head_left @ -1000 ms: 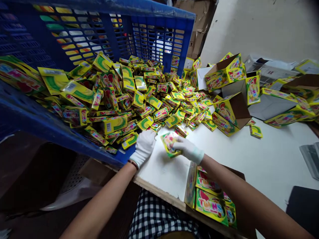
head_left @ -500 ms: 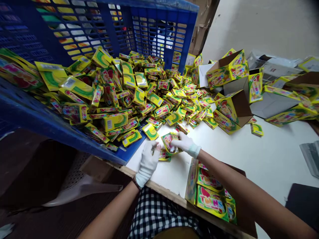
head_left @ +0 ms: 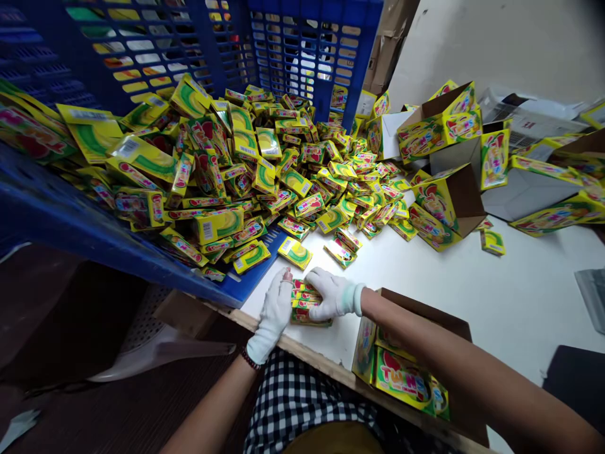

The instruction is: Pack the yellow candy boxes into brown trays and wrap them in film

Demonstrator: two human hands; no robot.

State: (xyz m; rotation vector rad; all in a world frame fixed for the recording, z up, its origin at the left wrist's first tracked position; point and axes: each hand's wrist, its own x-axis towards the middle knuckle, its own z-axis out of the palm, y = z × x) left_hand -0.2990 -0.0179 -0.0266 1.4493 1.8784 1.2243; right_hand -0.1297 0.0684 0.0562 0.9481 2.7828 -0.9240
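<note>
Our right hand (head_left: 329, 293) has its grip partly closed over a row of packs (head_left: 302, 312) near the front edge of the tabletop (head_left: 331, 343), while our left hand (head_left: 276, 302) lies against the row's left end, and we cannot tell how far its grip closes. Rightward along that edge we have a part-filled carton (head_left: 363, 350). Farther from the edge, a pile (head_left: 265, 170) spills from our crate (head_left: 94, 230) toward open cartons (head_left: 435, 202).

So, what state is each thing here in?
Small boxes: side by side.
Left hand: gloved, open, beside them.
Right hand: gloved, spread over them.
Loose boxes: heaped, spread onto the table.
Blue crate: holding much of the heap.
Near carton: open, holding packs.
Far cartons: open.
</note>
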